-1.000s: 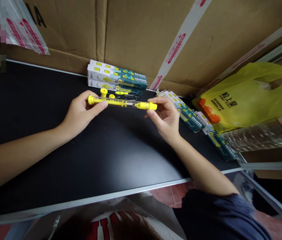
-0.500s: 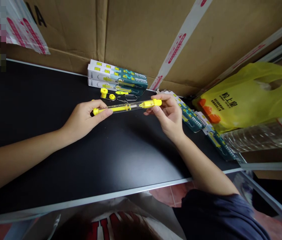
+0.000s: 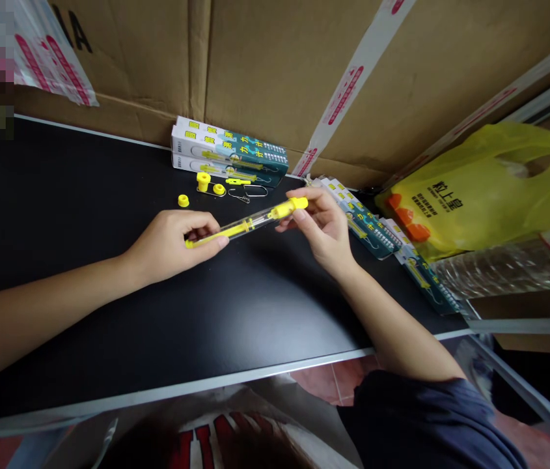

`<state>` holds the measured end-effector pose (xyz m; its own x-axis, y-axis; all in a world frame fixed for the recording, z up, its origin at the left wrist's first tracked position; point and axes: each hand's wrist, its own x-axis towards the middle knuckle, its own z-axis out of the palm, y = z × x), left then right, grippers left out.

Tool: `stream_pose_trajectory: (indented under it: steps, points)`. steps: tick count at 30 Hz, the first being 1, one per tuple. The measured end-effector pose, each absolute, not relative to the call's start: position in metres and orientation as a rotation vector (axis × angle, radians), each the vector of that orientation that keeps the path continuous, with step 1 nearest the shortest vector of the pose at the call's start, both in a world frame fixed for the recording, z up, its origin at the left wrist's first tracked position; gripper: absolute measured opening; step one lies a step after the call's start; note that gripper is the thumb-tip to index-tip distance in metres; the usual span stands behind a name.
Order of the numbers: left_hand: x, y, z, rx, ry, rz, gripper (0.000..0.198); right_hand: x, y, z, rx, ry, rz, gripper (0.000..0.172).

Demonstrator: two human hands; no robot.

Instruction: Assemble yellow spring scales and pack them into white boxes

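Note:
Between my two hands I hold a spring scale [image 3: 250,223], a clear tube with a yellow rod and a spring inside and a yellow cap at its right end. My left hand [image 3: 177,238] is closed round the tube's lower left end. The fingers of my right hand [image 3: 321,225] pinch the yellow cap. The tube tilts up to the right above the black tabletop. Behind it lie a small yellow ring [image 3: 183,200], a yellow plug [image 3: 203,181], another yellow ring [image 3: 219,189], a slim yellow piece [image 3: 238,182] and a bent metal wire hook [image 3: 256,191].
Two stacked spring scale boxes [image 3: 230,151] stand against the cardboard [image 3: 265,71] at the back. More such boxes [image 3: 360,218] lie at right, beside a yellow plastic bag [image 3: 489,189] and a clear plastic bottle [image 3: 504,267]. The black tabletop [image 3: 157,339] ends at a pale front edge.
The spring scale's left end has dropped with my left hand, so the tube tilts more. The small yellow ring at left, formerly mostly behind my left hand, shows on the table.

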<state>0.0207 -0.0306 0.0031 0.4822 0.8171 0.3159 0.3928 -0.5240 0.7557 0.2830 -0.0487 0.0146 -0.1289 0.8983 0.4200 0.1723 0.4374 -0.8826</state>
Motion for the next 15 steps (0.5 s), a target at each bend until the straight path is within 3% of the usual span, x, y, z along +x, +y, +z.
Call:
stream_pose_trajectory:
  steps: [7, 15]
  points:
    - [0.029, -0.045, 0.013, 1.704, 0.666, 0.495, 0.036, 0.279, -0.05, 0.009, -0.966, -1.502, 1.17, 0.036]
    - [0.036, -0.046, 0.001, 1.573, 0.745, 0.628, 0.042, 0.263, -0.056, 0.001, -0.951, -1.471, 1.363, 0.041]
